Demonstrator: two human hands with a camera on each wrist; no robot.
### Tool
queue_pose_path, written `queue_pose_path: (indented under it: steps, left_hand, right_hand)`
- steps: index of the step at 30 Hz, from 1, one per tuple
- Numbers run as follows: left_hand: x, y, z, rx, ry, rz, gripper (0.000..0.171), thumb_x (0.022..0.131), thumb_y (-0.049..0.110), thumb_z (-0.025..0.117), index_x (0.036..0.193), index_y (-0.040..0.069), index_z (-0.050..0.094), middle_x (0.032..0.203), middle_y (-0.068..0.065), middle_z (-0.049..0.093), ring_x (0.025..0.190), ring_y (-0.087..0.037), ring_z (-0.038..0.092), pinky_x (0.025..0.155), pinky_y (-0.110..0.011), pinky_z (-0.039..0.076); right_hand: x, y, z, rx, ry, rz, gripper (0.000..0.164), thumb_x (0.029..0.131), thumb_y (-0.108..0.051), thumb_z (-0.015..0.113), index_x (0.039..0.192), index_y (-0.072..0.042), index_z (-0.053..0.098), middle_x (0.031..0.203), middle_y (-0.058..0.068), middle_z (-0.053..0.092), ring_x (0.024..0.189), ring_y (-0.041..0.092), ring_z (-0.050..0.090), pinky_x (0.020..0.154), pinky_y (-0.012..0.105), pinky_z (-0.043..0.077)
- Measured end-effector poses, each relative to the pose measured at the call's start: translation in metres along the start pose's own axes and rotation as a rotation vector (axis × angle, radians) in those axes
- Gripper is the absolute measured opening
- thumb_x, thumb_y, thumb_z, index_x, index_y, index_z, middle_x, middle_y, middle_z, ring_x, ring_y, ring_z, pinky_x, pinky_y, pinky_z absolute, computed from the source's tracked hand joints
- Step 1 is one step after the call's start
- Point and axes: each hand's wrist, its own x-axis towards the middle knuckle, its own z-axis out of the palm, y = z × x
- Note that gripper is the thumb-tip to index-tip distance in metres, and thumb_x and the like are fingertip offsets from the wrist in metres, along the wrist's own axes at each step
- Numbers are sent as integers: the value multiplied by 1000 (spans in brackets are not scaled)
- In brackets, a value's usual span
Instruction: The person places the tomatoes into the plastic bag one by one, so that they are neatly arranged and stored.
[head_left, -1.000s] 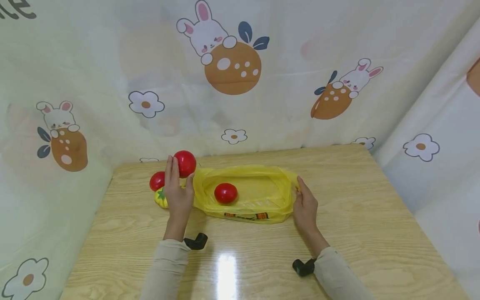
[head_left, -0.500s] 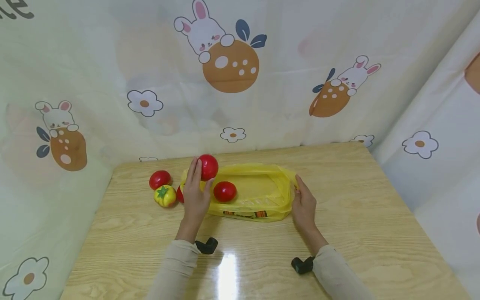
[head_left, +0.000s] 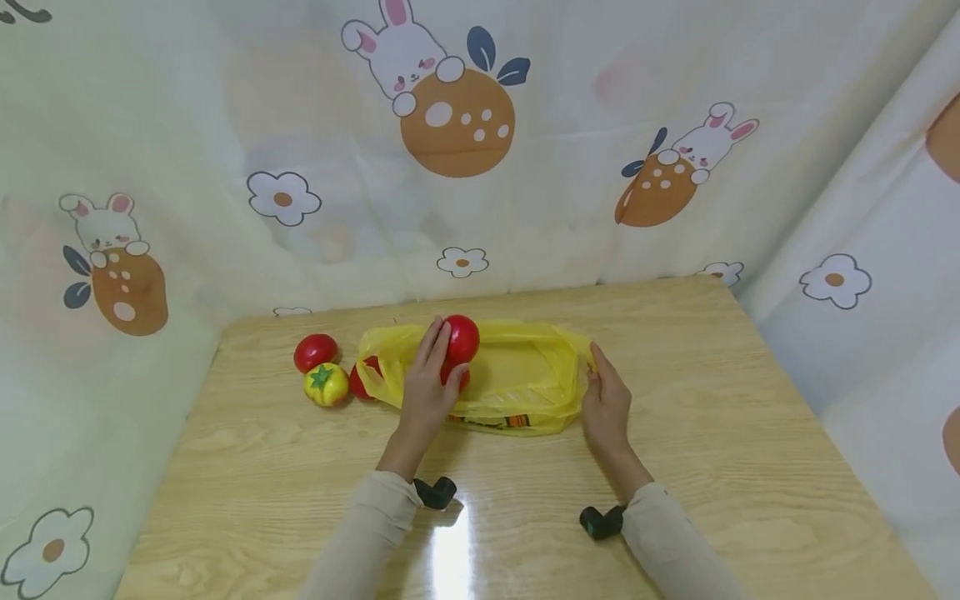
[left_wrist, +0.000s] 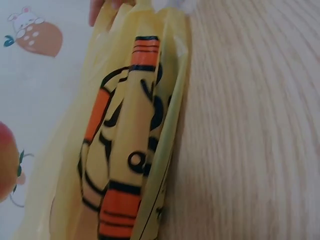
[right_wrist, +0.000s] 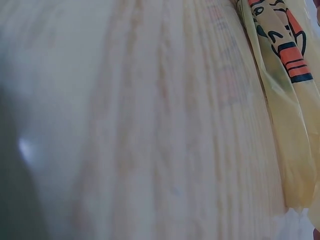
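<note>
sleeves [head_left: 367, 533]: beige, long, creased | wrist cameras [head_left: 602, 523]: black, small, elbow-shaped, one per wrist

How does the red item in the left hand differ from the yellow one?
The red item looks plain red from above; the yellow one has a green star-shaped top. The left hand holds the red item over the bag; the yellow one rests on the table. Both look rounded.

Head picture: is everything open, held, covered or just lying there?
Yellow plastic bag: open
Right hand: holding the bag's edge
Left hand: holding the upper red fruit
Upper red fruit: held over the bag
Inner red fruit: in bag, partly hidden
Middle red fruit: partly covered by bag
Leftmost red fruit: lying uncovered
Yellow fruit: lying uncovered
</note>
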Motion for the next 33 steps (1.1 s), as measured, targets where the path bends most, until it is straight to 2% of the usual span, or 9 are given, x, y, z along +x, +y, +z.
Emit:
queue_pose_path:
  steps: [5,15,22,25,27,33]
  left_hand:
    - [0,5,10,1,-63,5,64,86,9,74,143,-1,47,147,-21,46,129,-38,53,100,-46,49]
    - [-1,12,25,29,-201,16,64,87,12,73,143,-1,46,150,-19,43,127,-38,54,100,-47,50]
    - [-2,12,34,74,-304,8,65,88,16,73,145,2,45,148,-19,45,133,-33,49,106,-43,46]
    - [-4,12,37,96,-328,13,65,87,19,75,144,2,47,146,-19,48,132,-33,50,108,-44,44]
    - [-5,11,39,112,-330,23,65,86,20,76,142,1,48,144,-20,49,131,-34,51,110,-48,41]
    - [-10,7,48,217,-335,32,65,87,25,75,141,2,48,139,-18,55,130,-30,50,112,-59,33]
  right_hand:
    - [2,0,0,-31,8,2,48,101,5,39,148,-2,39,150,18,43,137,33,43,113,47,36]
    - [0,-3,0,-21,3,31,48,101,3,38,149,-4,39,151,17,42,140,31,40,114,47,34]
    - [1,-3,0,-17,17,-9,47,101,4,40,148,-2,40,150,17,43,138,32,42,113,47,36]
    - [1,-4,-1,-24,32,-29,47,100,5,40,147,0,41,149,19,45,137,34,44,112,49,37]
    - [1,-3,-1,-25,33,-25,47,101,5,40,147,-1,41,149,19,45,137,34,44,112,49,37]
    - [-1,2,-2,-2,-7,28,46,104,-2,38,150,-4,37,153,15,40,140,32,40,115,48,34]
